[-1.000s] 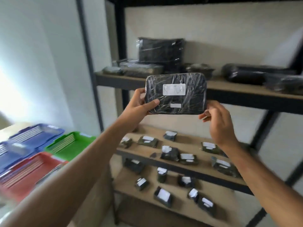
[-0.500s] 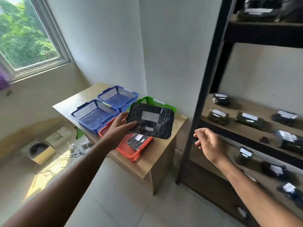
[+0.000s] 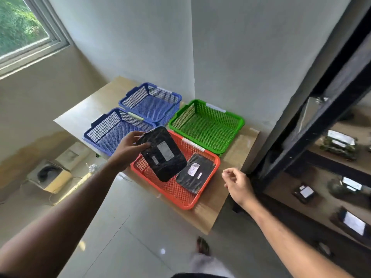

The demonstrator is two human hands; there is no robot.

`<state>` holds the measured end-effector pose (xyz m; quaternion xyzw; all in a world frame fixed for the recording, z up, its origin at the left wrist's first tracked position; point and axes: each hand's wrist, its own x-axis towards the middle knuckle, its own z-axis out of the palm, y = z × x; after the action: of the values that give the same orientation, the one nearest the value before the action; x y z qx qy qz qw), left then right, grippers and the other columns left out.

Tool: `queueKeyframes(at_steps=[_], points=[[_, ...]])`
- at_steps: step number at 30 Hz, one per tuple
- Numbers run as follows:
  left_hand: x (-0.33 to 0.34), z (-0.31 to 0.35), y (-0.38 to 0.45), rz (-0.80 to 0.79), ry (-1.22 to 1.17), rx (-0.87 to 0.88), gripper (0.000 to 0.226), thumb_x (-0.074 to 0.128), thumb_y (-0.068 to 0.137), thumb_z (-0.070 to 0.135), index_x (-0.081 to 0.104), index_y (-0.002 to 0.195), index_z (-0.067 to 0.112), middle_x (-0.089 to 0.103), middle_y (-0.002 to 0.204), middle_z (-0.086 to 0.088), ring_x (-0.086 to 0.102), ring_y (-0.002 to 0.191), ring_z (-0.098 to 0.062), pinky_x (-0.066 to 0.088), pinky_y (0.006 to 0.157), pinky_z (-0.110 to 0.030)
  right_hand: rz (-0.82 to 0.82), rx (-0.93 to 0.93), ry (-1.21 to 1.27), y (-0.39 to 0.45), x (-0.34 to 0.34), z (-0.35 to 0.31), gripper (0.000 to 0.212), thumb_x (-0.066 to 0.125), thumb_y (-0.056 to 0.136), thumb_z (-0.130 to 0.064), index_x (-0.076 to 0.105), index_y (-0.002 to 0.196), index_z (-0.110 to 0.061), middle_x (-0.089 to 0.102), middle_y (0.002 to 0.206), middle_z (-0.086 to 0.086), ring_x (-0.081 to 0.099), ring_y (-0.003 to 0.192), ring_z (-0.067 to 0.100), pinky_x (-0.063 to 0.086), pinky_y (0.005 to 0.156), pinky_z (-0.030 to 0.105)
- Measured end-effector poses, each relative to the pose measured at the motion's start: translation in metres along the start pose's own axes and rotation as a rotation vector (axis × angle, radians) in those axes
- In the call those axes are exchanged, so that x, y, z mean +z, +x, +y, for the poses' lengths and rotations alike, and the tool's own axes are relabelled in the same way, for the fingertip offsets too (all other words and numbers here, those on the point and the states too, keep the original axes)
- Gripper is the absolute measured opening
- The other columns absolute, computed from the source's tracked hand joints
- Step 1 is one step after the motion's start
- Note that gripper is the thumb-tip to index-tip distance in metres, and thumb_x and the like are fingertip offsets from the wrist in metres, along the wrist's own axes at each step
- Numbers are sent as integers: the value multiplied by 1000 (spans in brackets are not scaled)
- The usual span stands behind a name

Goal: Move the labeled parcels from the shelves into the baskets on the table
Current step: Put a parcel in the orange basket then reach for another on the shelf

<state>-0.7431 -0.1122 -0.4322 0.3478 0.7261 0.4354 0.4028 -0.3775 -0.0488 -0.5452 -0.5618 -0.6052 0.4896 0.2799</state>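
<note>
Shelving: black metal rack with wooden boards (image 3: 321, 109) stands just beside the table's right edge; small black label-bearing parcels (image 3: 339, 144) lie on its boards.
Table: light wooden tabletop (image 3: 96, 109) in the room corner, its far edge against the white wall; bare wood shows along the left edge and at the near right corner.
Baskets: four mesh plastic baskets fill most of the top. Two blue ones (image 3: 148, 101) sit toward the far left corner, a green one (image 3: 206, 125) by the far right, all three with nothing inside. An orange one (image 3: 180, 189) sits at the near edge, close to the others.
Held parcel: flat black plastic-wrapped parcel with white label (image 3: 163, 153), tilted above the orange basket's left half, not touching its floor.
Lying parcel: second black labelled parcel (image 3: 195, 173) flat in the orange basket's right half, open mesh in front of it.
Left hand: left hand (image 3: 128, 151) grips the held parcel's left edge, thumb on top, fingers curled under.
Right hand: right hand (image 3: 239, 184) hovers near the table's right edge, fingers loosely curled, holding nothing.
Floor: pale box with dark object (image 3: 49, 175) and cables left of the table.
</note>
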Motion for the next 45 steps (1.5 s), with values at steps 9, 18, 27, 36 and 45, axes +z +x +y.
queueKeyframes(at_steps=[9,18,27,36,45], points=[[20,-30,110,-173,375,-1,28,75,86,3,65,112,9,72,96,-10,69,81,-18,56,65,-22,22,333,-141,21,81,17,58,69,91,-26,43,139,-5,53,138,17,51,128,31,42,104,37],[66,-82,205,-371,504,-7,46,78,83,15,67,128,13,74,110,-8,73,93,-18,61,84,-35,123,596,-23,19,138,12,50,36,107,-28,27,152,-7,57,139,15,58,119,31,47,90,33],[80,-122,199,-393,427,-89,75,84,76,49,48,134,17,59,124,1,60,113,-18,53,97,-35,336,688,-45,19,163,-3,55,31,109,-27,16,158,-6,37,157,18,41,141,32,37,103,27],[68,-144,181,-651,558,-35,123,91,73,32,4,160,41,54,139,-3,62,114,-21,56,99,-46,382,679,-121,21,169,-5,55,32,109,-25,16,157,-3,37,156,21,41,141,33,34,105,26],[74,-143,178,-600,619,45,119,88,72,41,5,158,43,54,145,-3,59,125,-22,53,103,-47,399,688,-128,19,169,-3,41,35,108,-24,36,143,-2,57,134,22,57,121,40,42,87,33]])
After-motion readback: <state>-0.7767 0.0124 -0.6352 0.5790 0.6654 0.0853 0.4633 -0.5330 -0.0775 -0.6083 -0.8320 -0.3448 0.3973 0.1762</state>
